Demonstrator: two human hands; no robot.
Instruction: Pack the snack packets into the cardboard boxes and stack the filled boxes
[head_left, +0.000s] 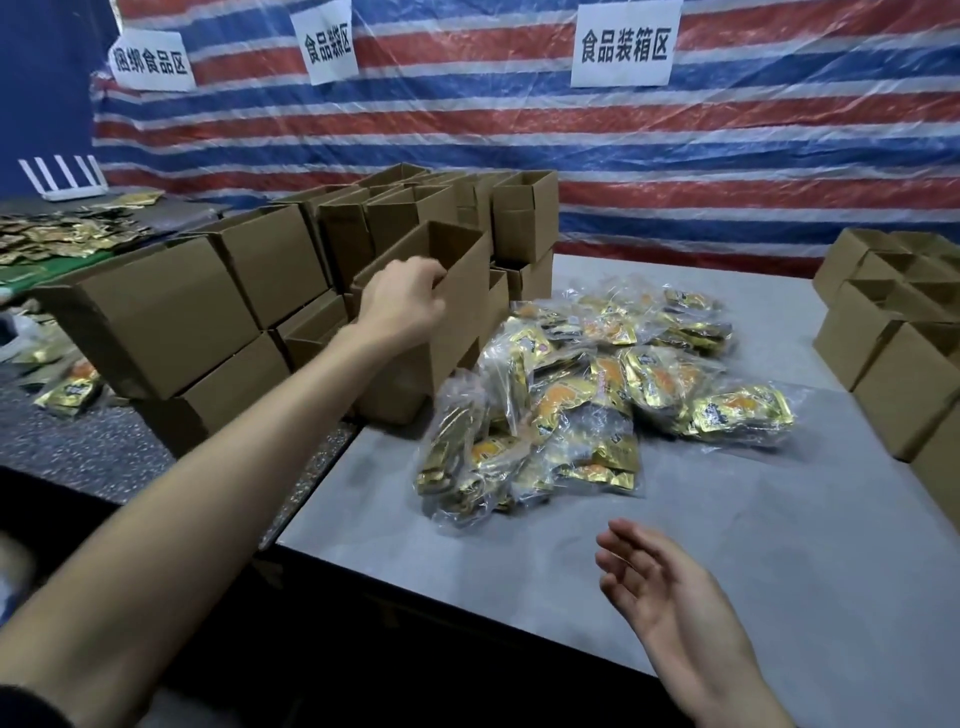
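Your left hand (405, 301) grips the rim of the open cardboard box (465, 322) at the left edge of the bench (779, 519), right hand (670, 603) open and empty, snack packets (582, 395) mid-bench: a one-sided pull may tip it against adjacent stacks (249, 291).

Flat grey table (753, 545), pretty loaded: heap of clear plastic bags of gold snack packets (587, 395) mid-table, open brown cardboard boxes (524, 223) stacked back-left, more cardboard boxes (883, 384) along the right edge.
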